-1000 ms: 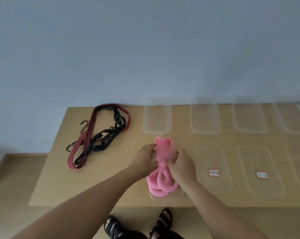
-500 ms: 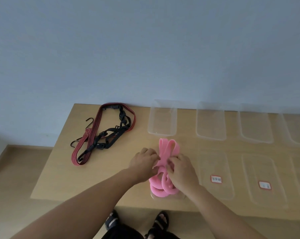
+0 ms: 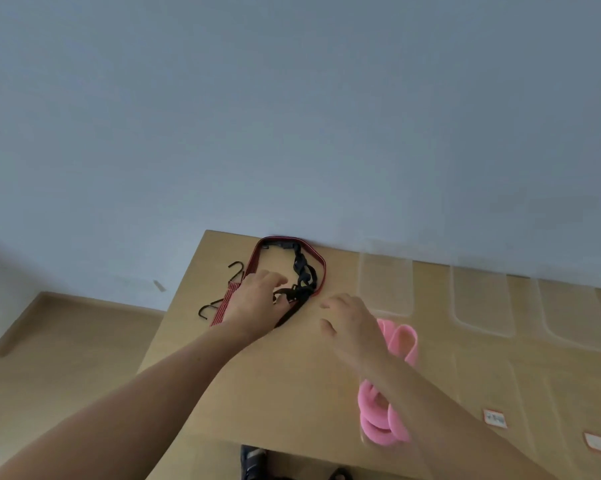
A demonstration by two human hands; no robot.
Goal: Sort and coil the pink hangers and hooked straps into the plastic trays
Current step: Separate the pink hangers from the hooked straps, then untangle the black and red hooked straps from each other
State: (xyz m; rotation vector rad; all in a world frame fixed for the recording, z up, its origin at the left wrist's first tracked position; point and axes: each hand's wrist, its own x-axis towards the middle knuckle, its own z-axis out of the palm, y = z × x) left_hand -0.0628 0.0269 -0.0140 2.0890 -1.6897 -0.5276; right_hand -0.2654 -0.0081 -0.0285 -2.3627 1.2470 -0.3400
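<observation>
Left hand [image 3: 257,301] covers the red-and-black hooked elastic strap [image 3: 322,271], grip unclear; right hand [image 3: 351,327] hovers spread, empty; its black metal hooks [image 3: 236,269] could tangle

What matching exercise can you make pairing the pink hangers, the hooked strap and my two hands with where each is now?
1. pink plastic hangers
2. red-and-black hooked strap
3. left hand
4. right hand

A. over the strap
B. near edge of wooden table
C. far left table corner
D. open, between strap and hangers

Pairs: 1-B, 2-C, 3-A, 4-D
</observation>
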